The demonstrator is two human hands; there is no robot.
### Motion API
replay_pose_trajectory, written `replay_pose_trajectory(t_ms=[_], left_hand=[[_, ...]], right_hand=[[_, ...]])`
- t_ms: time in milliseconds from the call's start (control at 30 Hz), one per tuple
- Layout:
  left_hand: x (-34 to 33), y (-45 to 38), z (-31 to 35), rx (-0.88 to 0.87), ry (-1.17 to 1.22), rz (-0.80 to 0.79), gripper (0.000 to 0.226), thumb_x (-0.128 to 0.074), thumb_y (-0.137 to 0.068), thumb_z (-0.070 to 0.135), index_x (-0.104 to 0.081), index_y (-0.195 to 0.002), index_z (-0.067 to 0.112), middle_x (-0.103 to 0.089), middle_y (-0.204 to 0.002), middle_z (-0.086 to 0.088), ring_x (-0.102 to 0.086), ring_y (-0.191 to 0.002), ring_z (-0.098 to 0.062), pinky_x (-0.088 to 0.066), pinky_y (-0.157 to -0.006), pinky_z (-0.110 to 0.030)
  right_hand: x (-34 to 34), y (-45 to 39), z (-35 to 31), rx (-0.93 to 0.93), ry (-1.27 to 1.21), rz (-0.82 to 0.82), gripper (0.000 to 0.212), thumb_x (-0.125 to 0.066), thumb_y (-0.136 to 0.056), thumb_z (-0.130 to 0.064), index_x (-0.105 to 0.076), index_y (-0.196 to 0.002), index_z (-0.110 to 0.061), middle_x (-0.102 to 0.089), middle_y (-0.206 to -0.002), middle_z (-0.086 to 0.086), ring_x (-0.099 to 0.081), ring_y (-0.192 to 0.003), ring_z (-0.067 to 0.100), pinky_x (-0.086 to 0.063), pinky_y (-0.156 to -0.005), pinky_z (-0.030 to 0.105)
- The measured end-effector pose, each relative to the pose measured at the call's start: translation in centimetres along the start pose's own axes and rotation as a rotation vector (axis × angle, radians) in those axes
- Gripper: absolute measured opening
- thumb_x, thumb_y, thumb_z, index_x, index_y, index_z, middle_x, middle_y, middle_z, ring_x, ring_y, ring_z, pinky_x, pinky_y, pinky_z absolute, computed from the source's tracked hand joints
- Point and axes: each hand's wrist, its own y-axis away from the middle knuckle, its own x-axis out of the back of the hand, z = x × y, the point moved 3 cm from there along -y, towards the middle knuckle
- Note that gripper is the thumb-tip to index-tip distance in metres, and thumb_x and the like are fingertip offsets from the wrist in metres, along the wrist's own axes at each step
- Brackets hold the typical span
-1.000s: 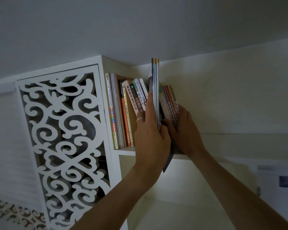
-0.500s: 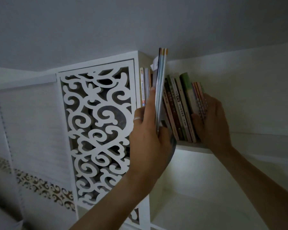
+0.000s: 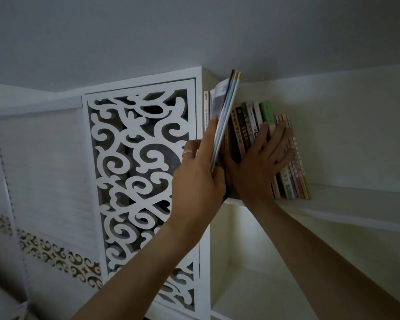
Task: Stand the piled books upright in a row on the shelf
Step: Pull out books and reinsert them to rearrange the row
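While we look up at the high shelf [image 3: 346, 199], we hold a few thin books [image 3: 225, 118] in our left hand [image 3: 199, 179]. Our fingers and thumb are curled round their bottom end and pinch them tight. These thin books lean to the right, and their tops reach up near the ceiling [image 3: 194, 31]. They sit at the left end of the shelf, right in front of a pale book [image 3: 206, 112] that stands by the side wall.

Our right hand [image 3: 261, 162] lies flat on the row of books [image 3: 256, 132] on the shelf. Its fingers are straight and spread out, and they press on the spines. The row leans a little to the left. Some spines are dark, one is green, and the ones at the right end are thin and pink. The two hands touch at the bottom.

We wear a ring [image 3: 188, 153] on our left hand. Beside the shelf, on the left, is a white panel [image 3: 134, 181] with curly cut-out shapes. Below the shelf is another open space [image 3: 252, 285] in the bookcase.
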Motion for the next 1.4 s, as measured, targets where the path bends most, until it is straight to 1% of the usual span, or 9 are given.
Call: replay_pose_trajectory(t_ms=[200,500,600,667,767,1067,1167,1267,1400], left_hand=[[0.0,-0.2,0.0,-0.022,-0.025,-0.008,0.086,-0.052,-0.092,0.003,-0.021,-0.163,0.041,-0.054,-0.133,-0.008,-0.060,-0.077,-0.017,-0.056,-0.059,-0.030],[0.3,-0.2,0.0,-0.028,-0.012,0.020,0.085,-0.052,-0.091,0.004,-0.024,-0.163,0.040,-0.057,-0.127,-0.006,-0.063,-0.078,-0.021,-0.060,-0.064,-0.043],[0.6,-0.4,-0.1,-0.022,-0.034,0.030,0.083,-0.054,-0.092,0.004,-0.026,-0.163,0.037,-0.058,-0.124,-0.005,-0.060,-0.079,-0.015,-0.059,-0.062,-0.034],[0.8,-0.4,0.0,-0.031,-0.033,0.030,0.083,-0.054,-0.093,0.004,-0.025,-0.164,0.035,-0.057,-0.121,-0.002,-0.058,-0.079,-0.007,-0.053,-0.059,-0.017],[1.0,-0.3,0.1,-0.030,0.007,0.035,0.083,-0.055,-0.093,0.005,-0.025,-0.164,0.035,-0.056,-0.117,0.001,-0.056,-0.087,-0.001,-0.049,-0.067,-0.009],[-0.9,2.0,3.1,-0.113,0.022,0.016,0.081,-0.051,-0.091,0.008,-0.026,-0.163,0.035,-0.056,-0.120,-0.001,-0.053,-0.093,-0.002,-0.049,-0.064,-0.009],[-1.2,1.3,2.8,-0.063,0.028,0.047,0.080,-0.051,-0.093,0.009,-0.024,-0.163,0.038,-0.056,-0.124,0.001,-0.054,-0.088,0.007,-0.049,-0.062,-0.008],[-1.4,0.3,1.7,-0.002,0.065,0.073,0.082,-0.054,-0.093,0.006,-0.025,-0.163,0.037,-0.059,-0.124,-0.002,-0.059,-0.088,-0.005,-0.055,-0.065,-0.016],[-2.6,-0.3,1.7,-0.019,0.015,0.051,0.084,-0.056,-0.092,0.004,-0.025,-0.163,0.036,-0.057,-0.124,-0.002,-0.050,-0.087,-0.001,-0.047,-0.066,-0.005]], right_hand=[[-1.2,-0.1,-0.5,-0.062,0.053,0.047,0.107,-0.036,-0.086,-0.086,-0.030,-0.159,-0.007,-0.019,-0.166,0.026,-0.016,-0.155,0.043,-0.014,-0.121,0.064],[-1.4,-0.3,-0.6,-0.055,0.094,0.079,0.112,-0.047,-0.083,-0.085,-0.024,-0.161,-0.008,-0.015,-0.167,0.026,-0.012,-0.155,0.043,-0.014,-0.120,0.066],[-1.3,-0.4,-0.7,-0.048,0.092,0.069,0.113,-0.050,-0.081,-0.083,-0.023,-0.160,-0.007,-0.015,-0.167,0.027,-0.013,-0.155,0.044,-0.012,-0.121,0.066],[-1.0,-0.5,-0.4,-0.011,0.101,0.061,0.109,-0.054,-0.082,-0.075,-0.023,-0.160,-0.005,-0.016,-0.166,0.028,-0.014,-0.155,0.044,-0.016,-0.119,0.067],[-0.4,-1.1,0.6,0.064,0.090,0.062,0.107,-0.059,-0.079,-0.069,-0.027,-0.157,-0.003,-0.020,-0.164,0.028,-0.019,-0.153,0.044,-0.022,-0.117,0.063],[-0.3,-1.9,2.1,0.081,0.092,0.225,0.080,-0.044,-0.097,-0.061,-0.042,-0.151,-0.003,-0.036,-0.158,0.027,-0.036,-0.147,0.042,-0.035,-0.111,0.058],[-0.2,-2.1,2.4,0.072,0.070,0.207,0.089,-0.051,-0.093,-0.067,-0.042,-0.152,-0.002,-0.033,-0.160,0.027,-0.032,-0.148,0.042,-0.027,-0.115,0.058],[0.2,-2.5,3.2,0.071,0.094,0.184,0.095,-0.052,-0.090,-0.070,-0.038,-0.153,-0.001,-0.030,-0.161,0.027,-0.028,-0.150,0.041,-0.020,-0.120,0.061],[0.2,-2.7,3.9,0.061,0.155,0.135,0.103,-0.054,-0.086,-0.070,-0.028,-0.157,0.000,-0.023,-0.164,0.029,-0.020,-0.153,0.043,-0.012,-0.121,0.066]])
